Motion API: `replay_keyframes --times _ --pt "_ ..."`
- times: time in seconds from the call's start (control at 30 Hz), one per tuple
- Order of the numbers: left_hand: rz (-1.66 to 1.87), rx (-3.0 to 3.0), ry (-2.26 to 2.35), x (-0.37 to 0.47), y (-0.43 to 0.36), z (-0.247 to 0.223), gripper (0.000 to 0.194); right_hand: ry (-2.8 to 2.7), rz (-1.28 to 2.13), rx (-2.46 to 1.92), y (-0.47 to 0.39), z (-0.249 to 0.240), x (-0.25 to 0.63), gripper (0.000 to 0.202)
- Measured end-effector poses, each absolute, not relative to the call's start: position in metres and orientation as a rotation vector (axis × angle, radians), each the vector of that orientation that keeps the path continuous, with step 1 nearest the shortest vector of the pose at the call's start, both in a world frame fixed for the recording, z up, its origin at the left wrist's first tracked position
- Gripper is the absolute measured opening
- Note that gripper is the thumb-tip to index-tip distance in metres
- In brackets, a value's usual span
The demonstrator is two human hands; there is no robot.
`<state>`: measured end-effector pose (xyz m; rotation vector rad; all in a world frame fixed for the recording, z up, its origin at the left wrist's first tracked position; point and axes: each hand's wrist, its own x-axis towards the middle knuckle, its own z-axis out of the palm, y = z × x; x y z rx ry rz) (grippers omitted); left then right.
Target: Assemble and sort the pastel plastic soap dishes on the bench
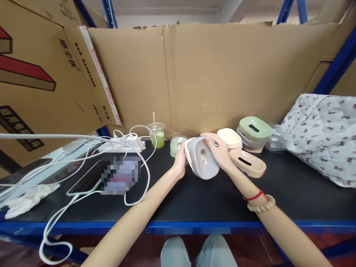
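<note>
My left hand [180,160] grips the left side of a cream plastic piece [189,151] and a grey oval cover [205,167] that lies against it. The grey cover is tilted with its hollow side towards me, and a slot shows in its middle. My right hand [218,150] is closed on the upper right rim of the grey cover. Just behind my left hand sits a green oval box [177,145]. Close to my right hand are a stack of cream pieces [229,138] and a pinkish-beige slotted cover [247,163].
Grey and green slotted pieces [256,128] are stacked at the right, beside clear plastic pieces [276,139] and a patterned white cloth [322,137]. A cup of green drink [158,136], a power strip [122,144], loose cables and a phone [86,180] lie left. Cardboard [208,81] walls the back.
</note>
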<state>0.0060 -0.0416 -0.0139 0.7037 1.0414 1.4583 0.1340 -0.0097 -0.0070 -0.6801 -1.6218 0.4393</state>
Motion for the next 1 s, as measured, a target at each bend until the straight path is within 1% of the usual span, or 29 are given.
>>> replay_keyframes --times 0.2,0.33,0.37,0.4,0.47,0.5,0.57,0.67,0.73,0.9,1.0 --pt "1.481 0.829 1.007 0.008 -0.046 -0.012 0.036 -1.62 0.412 -0.715 -0.006 -0.008 0.136 0.046" --pt "1.389 0.794 0.972 0.009 -0.049 -0.011 0.05 -1.639 0.465 -0.727 -0.006 -0.012 0.134 0.045" --pt "1.372 0.798 0.952 0.009 -0.05 -0.01 0.05 -1.64 0.489 -0.733 -0.006 -0.012 0.133 0.044" --pt "1.37 0.819 0.929 0.009 -0.051 -0.01 0.044 -1.637 0.515 -0.745 -0.007 -0.012 0.132 0.043" --pt "1.416 0.882 0.887 0.008 -0.052 -0.01 0.028 -1.601 0.572 -0.789 -0.009 -0.012 0.13 0.045" --pt "1.453 0.902 0.876 0.008 -0.052 -0.01 0.025 -1.57 0.616 -0.822 -0.01 -0.012 0.128 0.047" --pt "1.511 0.897 0.877 0.007 -0.052 -0.011 0.027 -1.512 0.762 -0.903 -0.013 -0.011 0.125 0.052" --pt "1.532 0.863 0.901 0.005 -0.049 -0.013 0.023 -1.455 1.024 -1.032 -0.017 -0.01 0.122 0.059" --pt "1.534 0.876 0.911 0.003 -0.047 -0.013 0.022 -1.43 1.088 -1.09 -0.019 -0.009 0.121 0.06" --pt "1.487 0.984 0.945 0.002 -0.046 -0.013 0.028 -1.352 0.988 -1.129 -0.013 -0.013 0.125 0.056" --pt "1.351 1.01 1.053 0.004 -0.048 -0.015 0.024 -1.435 0.813 -1.153 -0.006 -0.012 0.132 0.054"
